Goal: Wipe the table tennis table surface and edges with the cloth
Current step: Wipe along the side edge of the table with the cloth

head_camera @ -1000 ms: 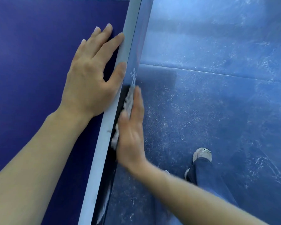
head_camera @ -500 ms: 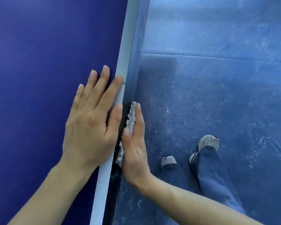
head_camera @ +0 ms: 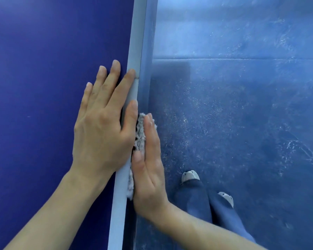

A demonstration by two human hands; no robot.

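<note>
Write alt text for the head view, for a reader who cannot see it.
The flat right hand presses a pale cloth against the side edge of a blue table tennis table. The left hand lies flat on its top at the pale border. Below are a scuffed blue floor and the person's shoes.

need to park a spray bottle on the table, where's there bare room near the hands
The blue table top is bare left of and beyond the left hand, out to the white edge line. Crowded at the edge: the right hand presses the cloth against the table's side, close beside the left thumb.
</note>
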